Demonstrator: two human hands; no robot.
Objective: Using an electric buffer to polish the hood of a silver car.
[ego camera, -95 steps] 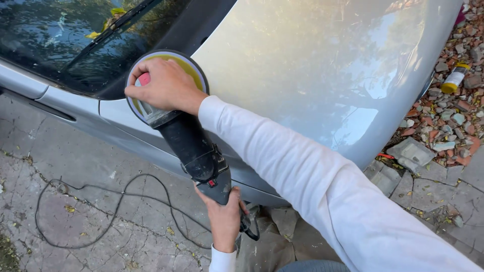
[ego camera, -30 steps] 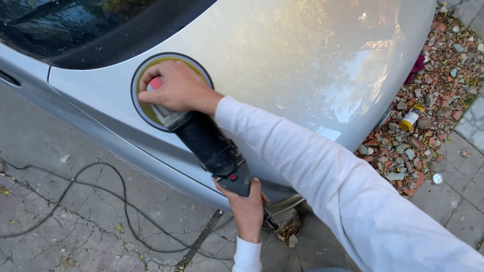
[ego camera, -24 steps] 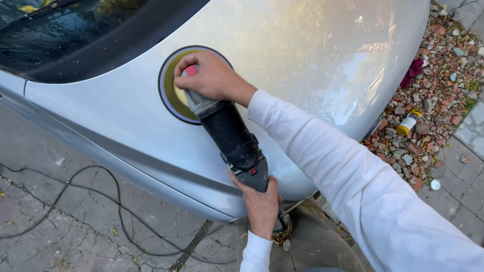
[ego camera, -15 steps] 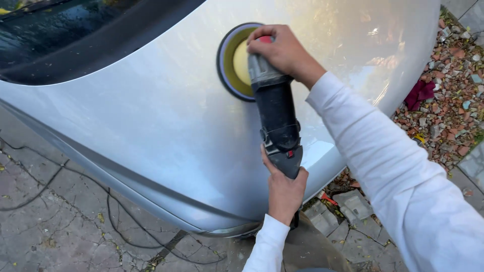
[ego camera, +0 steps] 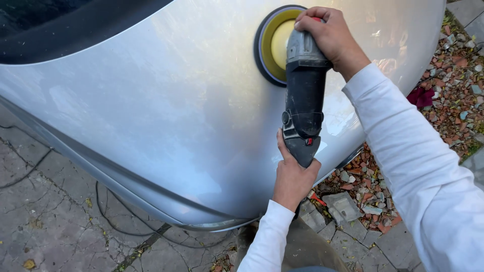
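A black and grey electric polisher (ego camera: pixel 303 100) lies flat against the silver car bonnet (ego camera: pixel 166 111), its yellow round pad (ego camera: pixel 275 45) pressed to the paint near the top. My right hand (ego camera: pixel 330 36) grips the polisher's head over the pad. My left hand (ego camera: pixel 292 176) holds the rear handle of the polisher from below. Both arms wear white sleeves.
The dark windscreen (ego camera: pixel 65 25) sits at the upper left. A black power cord (ego camera: pixel 108 221) trails over cracked paving (ego camera: pixel 45 221) under the car's edge. Broken bricks and rubble (ego camera: pixel 363 196) lie at the right, with a dark red rag (ego camera: pixel 422 95).
The polisher has travelled across the bonnet from near the windscreen to the right and farther up the panel. Both hands stayed on it. The view shifted right with it.
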